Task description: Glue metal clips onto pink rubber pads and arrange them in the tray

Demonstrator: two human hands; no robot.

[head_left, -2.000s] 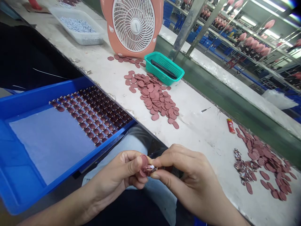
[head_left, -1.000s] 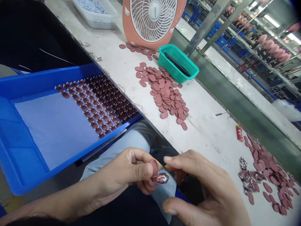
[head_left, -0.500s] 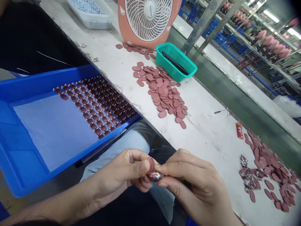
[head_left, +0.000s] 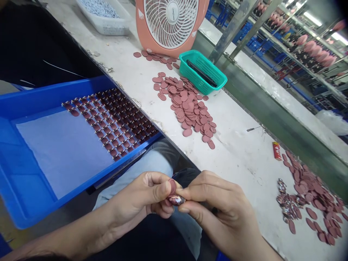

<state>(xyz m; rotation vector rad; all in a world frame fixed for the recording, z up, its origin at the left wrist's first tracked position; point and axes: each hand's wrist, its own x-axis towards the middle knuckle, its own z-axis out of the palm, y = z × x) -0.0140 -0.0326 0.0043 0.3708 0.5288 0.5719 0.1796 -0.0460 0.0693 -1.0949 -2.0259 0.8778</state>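
Between thumb and fingers, my left hand (head_left: 152,194) pinches a reddish-brown oval disc (head_left: 172,186). A small shiny metallic piece (head_left: 176,200) sits against the disc's lower edge, and my right hand (head_left: 217,203) grips its right end with thumb and forefinger. Both hands meet over my lap, closed on these two small parts. Whether the parts are joined is hidden by the fingers. To the left, a blue tray (head_left: 67,188) holds rows of assembled brown pieces (head_left: 116,123) on a pale sheet.
Loose oval discs (head_left: 187,105) lie heaped on the white table (head_left: 239,156), with another heap (head_left: 312,192) and shiny pieces (head_left: 289,203) at right. A green basket (head_left: 201,72), a pink fan (head_left: 172,25), a white basket (head_left: 114,25), a thin tool (head_left: 252,129) and a red cylinder (head_left: 276,150) stand or lie there.
Both hands have shifted very slightly left with the disc and the shiny piece, keeping their pinch. The tray and heaps look the same.
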